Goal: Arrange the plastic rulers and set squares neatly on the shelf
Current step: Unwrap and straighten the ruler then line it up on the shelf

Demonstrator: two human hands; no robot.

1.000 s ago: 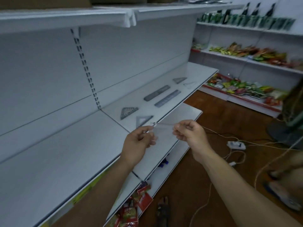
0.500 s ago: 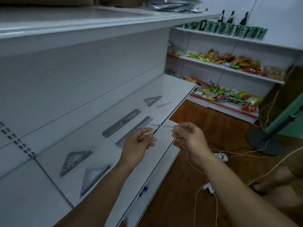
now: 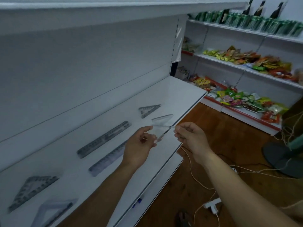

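Observation:
My left hand [image 3: 139, 145] and my right hand [image 3: 191, 138] pinch the two ends of a clear plastic set square [image 3: 159, 131] above the front edge of the white shelf [image 3: 178, 89]. On the shelf lie two grey rulers [image 3: 105, 139] [image 3: 108, 158] side by side. Beyond them rest a dark set square [image 3: 148, 109] and a clear set square [image 3: 162, 118]. Nearer to me, at the lower left, sit another dark set square [image 3: 32, 189] and a clear one [image 3: 52, 210].
An upper shelf [image 3: 114, 7] overhangs the work shelf. A lower shelf [image 3: 164, 167] juts out beneath. White cables and a power strip [image 3: 212, 206] trail over the wooden floor. Snack-filled shelves [image 3: 246, 102] stand to the right, and a fan base [image 3: 282, 158] sits at the far right.
The view has swung right along the shelf and closer to it. Both hands still hold the clear set square, now nearer the far pair of set squares.

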